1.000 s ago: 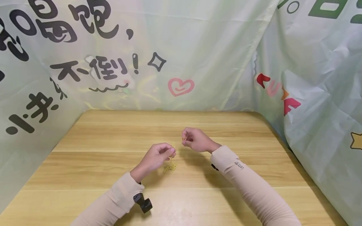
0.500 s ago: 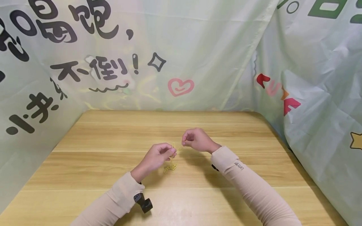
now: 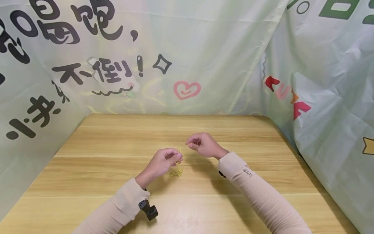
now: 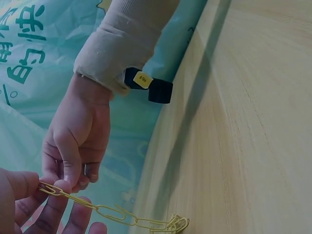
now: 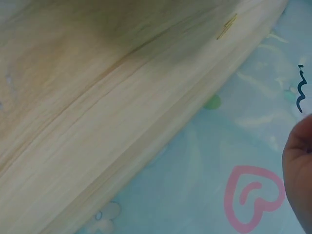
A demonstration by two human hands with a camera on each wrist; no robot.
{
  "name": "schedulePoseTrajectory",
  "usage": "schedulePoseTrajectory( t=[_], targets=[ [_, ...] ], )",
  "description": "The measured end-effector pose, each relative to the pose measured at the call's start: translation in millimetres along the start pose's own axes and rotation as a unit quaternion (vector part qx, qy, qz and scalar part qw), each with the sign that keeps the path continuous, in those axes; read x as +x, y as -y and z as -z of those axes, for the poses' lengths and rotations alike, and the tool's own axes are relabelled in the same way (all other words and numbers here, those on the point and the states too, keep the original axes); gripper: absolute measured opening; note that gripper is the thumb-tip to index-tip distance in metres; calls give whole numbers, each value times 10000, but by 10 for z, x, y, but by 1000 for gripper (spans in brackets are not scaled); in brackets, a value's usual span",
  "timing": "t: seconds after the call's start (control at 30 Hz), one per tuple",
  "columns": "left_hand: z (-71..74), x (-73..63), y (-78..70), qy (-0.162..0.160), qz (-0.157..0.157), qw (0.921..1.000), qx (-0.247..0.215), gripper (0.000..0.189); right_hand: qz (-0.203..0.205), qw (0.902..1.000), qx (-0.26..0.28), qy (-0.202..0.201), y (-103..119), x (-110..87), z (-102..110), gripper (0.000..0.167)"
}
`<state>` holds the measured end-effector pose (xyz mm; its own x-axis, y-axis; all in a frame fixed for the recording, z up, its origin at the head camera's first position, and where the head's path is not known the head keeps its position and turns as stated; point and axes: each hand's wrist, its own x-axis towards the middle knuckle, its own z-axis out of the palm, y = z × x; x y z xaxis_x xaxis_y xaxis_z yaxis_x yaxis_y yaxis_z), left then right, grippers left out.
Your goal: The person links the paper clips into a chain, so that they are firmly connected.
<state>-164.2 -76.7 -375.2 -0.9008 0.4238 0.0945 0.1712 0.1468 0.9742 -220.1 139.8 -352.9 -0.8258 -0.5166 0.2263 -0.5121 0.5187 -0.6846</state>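
A chain of yellow paper clips [image 4: 114,212] hangs from my left hand [image 3: 162,162], its top end pinched between thumb and fingers. The lower part of the chain bunches in a small tangle [image 3: 176,174] below that hand. Up and to the right, my right hand [image 3: 205,146] pinches a thin yellow paper clip [image 3: 191,143] at its fingertips. Beyond the left fingertips a loose paper clip [image 5: 227,26] lies on the table. Only an edge of the right hand shows in the right wrist view.
Both hands work over the middle of a wood-grain table [image 3: 117,136]. Printed cloth curtains [image 3: 222,65] surround its back and sides. A black wrist camera [image 3: 149,209] is strapped at the left cuff.
A loose paper clip has come to lie on the table beneath the right hand. The right fingers have shifted and extended slightly leftward. My left hand and the chain stay almost still.
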Motion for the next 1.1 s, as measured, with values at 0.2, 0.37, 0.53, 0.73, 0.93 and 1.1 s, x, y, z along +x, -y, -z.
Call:
schedulePoseTrajectory(
  t=[0.2, 0.37, 0.53, 0.73, 0.93, 1.1],
  targets=[
    [10, 2, -7, -11, 3, 10000, 69, 23, 107, 9993, 294, -218, 22, -9, 2, 10],
    [4, 16, -13, -95, 117, 9999, 82, 20, 26, 9950, 980, -172, 59, -36, 0, 14],
    [-6, 27, -40, -191, 151, 9996, 122, 19, -81, 9916, 1286, -95, 133, -61, 3, 15],
    [-14, 44, -56, -135, 167, 9997, 82, 21, 35, 9902, 1391, -133, 207, -82, 7, 15],
    [-25, 55, -83, -104, 213, 9995, 212, 23, 321, 9886, 1465, -139, 222, -76, -11, 14],
    [-26, 64, -84, -74, 215, 9993, 304, 24, 426, 9889, 1422, -105, 232, -76, -26, 13]
  ],
)
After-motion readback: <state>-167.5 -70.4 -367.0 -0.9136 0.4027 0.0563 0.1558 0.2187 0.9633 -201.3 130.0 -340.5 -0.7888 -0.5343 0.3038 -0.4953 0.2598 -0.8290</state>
